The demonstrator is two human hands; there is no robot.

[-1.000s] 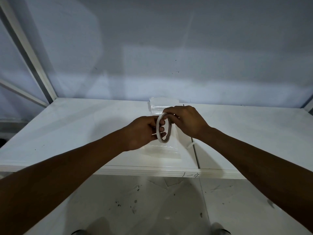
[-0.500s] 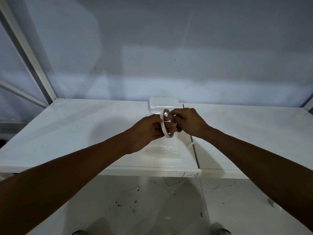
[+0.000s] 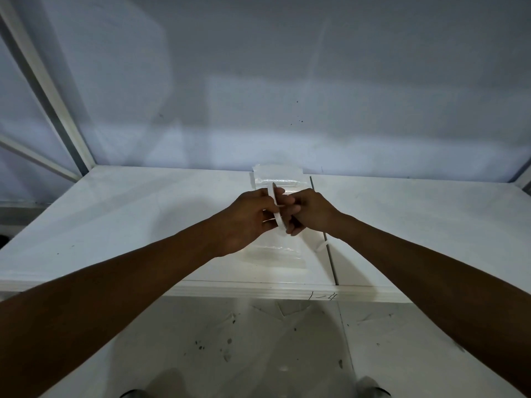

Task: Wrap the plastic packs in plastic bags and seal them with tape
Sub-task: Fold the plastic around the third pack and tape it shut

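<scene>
1. Fingers (image 3: 263,198) of our left hand (image 3: 244,222) and right hand (image 3: 313,214) curl on a thin tape roll (image 3: 277,214), held edge-on between them.
2. Directly beneath lies the bagged plastic pack (image 3: 275,254), flat on the white table (image 3: 129,225), its far end showing beyond our fingertips.
3. We see a grey wall (image 3: 287,81) behind and a scuffed floor (image 3: 258,340) below.

dim, bluish | soft shadows on wall (image 3: 258,81) | edges bowed | sharp

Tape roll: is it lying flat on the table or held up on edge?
On edge. The tape roll shows as a thin near-upright band, gripped between the left hand and right hand above the bagged pack.
</scene>
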